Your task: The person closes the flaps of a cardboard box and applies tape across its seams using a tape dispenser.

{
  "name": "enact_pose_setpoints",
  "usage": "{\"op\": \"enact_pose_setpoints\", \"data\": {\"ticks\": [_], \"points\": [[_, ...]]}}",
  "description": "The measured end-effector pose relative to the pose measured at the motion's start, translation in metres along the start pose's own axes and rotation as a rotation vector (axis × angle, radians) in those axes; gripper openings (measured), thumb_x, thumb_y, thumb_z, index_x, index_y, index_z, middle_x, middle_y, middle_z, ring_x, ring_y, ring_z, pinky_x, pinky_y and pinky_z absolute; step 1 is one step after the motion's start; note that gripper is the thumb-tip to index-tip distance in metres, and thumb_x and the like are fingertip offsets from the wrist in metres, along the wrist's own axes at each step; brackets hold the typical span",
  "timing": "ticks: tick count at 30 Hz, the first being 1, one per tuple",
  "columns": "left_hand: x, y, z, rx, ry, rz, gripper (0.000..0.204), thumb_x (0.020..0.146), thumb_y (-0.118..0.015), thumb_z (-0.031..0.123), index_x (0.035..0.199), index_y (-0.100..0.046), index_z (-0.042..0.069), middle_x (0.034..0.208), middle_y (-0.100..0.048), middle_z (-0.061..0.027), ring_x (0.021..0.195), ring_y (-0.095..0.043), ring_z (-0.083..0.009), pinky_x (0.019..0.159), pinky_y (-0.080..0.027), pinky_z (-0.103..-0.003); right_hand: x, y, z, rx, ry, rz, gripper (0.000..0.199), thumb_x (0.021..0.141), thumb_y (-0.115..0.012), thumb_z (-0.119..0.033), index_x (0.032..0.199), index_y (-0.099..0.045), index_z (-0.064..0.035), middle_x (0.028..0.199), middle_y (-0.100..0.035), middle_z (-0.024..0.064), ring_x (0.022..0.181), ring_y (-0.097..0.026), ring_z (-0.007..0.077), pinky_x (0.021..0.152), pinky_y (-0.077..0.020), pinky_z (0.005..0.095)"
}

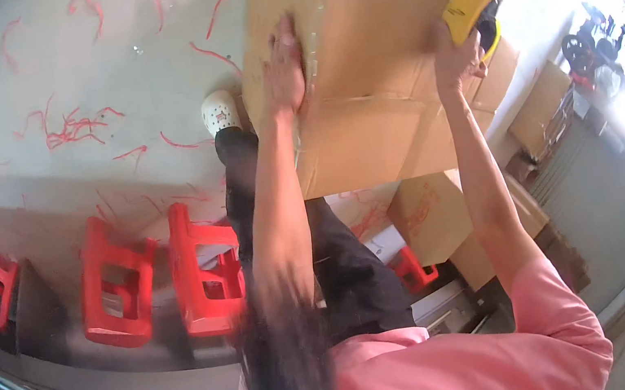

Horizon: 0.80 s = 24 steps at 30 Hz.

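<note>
A large brown cardboard box [375, 27] stands in front of my legs, with a seam and creases across its faces. My left hand [285, 71] lies flat against the box's left side, fingers stretched out and pointing away from me. At the box's right edge, my right hand [459, 61] is wrapped round a yellow and black tape dispenser [470, 7]. The dispenser is tilted, and its lower part is partly hidden by my fingers. Whether tape runs from it onto the cardboard cannot be made out.
Scraps of red string [74, 129] litter the pale floor. Red plastic stools, one a slotted red stool [119, 281], stand to my left. A second carton [432, 216] sits by my right leg, and flattened cardboard [542, 111] leans farther right. My white clog [219, 113] is beside the box.
</note>
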<state>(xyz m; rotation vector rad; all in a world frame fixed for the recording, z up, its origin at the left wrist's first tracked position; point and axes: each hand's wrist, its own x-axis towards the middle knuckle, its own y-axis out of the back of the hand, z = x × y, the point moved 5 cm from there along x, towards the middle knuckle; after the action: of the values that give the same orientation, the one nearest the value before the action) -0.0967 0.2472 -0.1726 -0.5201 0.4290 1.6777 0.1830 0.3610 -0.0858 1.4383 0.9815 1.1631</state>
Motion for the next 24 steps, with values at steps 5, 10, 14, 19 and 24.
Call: {"op": "enact_pose_setpoints", "data": {"ticks": [5, 10, 14, 19, 24], "points": [[0.033, 0.032, -0.043, 0.354, -0.071, 0.272, 0.056, 0.094, -0.018, 0.049, 0.14, -0.028, 0.018, 0.146, -0.023, -0.0072, 0.135, -0.017, -0.0332, 0.105, -0.007, -0.058, -0.017, -0.02, -0.02, -0.025, 0.041, 0.031, 0.053, 0.072, -0.067, -0.048, 0.099, -0.055, -0.0038, 0.087, -0.062, 0.0111, 0.089, -0.052, 0.0284, 0.084, -0.0239, 0.045], [0.046, 0.001, 0.066, 0.02, -0.303, 0.04, 0.055, 0.093, -0.019, 0.05, 0.14, -0.027, 0.023, 0.147, -0.021, -0.0088, 0.135, -0.014, -0.0353, 0.104, -0.005, -0.061, -0.003, -0.001, -0.019, 0.045, -0.011, -0.062, 0.051, 0.072, -0.065, -0.051, 0.093, -0.054, -0.005, 0.081, -0.061, 0.0095, 0.089, -0.051, 0.0269, 0.084, -0.0239, 0.0435], [0.073, 0.009, 0.033, 0.053, -0.187, -0.056, 0.057, 0.092, -0.02, 0.052, 0.141, -0.023, 0.023, 0.147, -0.02, -0.0107, 0.135, -0.013, -0.0373, 0.103, -0.004, -0.062, -0.007, 0.004, -0.016, -0.017, -0.038, -0.056, 0.052, 0.072, -0.067, -0.049, 0.093, -0.054, -0.0033, 0.082, -0.061, 0.0105, 0.088, -0.051, 0.0288, 0.084, -0.0249, 0.0456], [0.079, 0.013, 0.044, 0.074, -0.402, 0.343, 0.052, 0.093, -0.028, 0.044, 0.137, -0.03, 0.016, 0.145, -0.024, -0.0128, 0.134, -0.016, -0.0382, 0.101, -0.01, -0.065, 0.001, 0.008, 0.007, -0.054, -0.002, 0.051, 0.054, 0.072, -0.068, -0.047, 0.098, -0.054, -0.002, 0.086, -0.061, 0.0128, 0.091, -0.051, 0.031, 0.085, -0.0283, 0.0451], [0.102, 0.034, -0.06, 1.04, -0.241, 0.271, 0.047, 0.092, -0.037, 0.032, 0.129, -0.036, 0.003, 0.135, -0.034, -0.0177, 0.124, -0.035, -0.0269, 0.1, -0.03, -0.043, -0.021, -0.024, -0.042, 0.003, -0.049, -0.083, 0.052, 0.072, -0.068, -0.046, 0.098, -0.055, -0.0027, 0.083, -0.063, 0.0093, 0.083, -0.058, 0.0268, 0.085, -0.0284, 0.046]]}}
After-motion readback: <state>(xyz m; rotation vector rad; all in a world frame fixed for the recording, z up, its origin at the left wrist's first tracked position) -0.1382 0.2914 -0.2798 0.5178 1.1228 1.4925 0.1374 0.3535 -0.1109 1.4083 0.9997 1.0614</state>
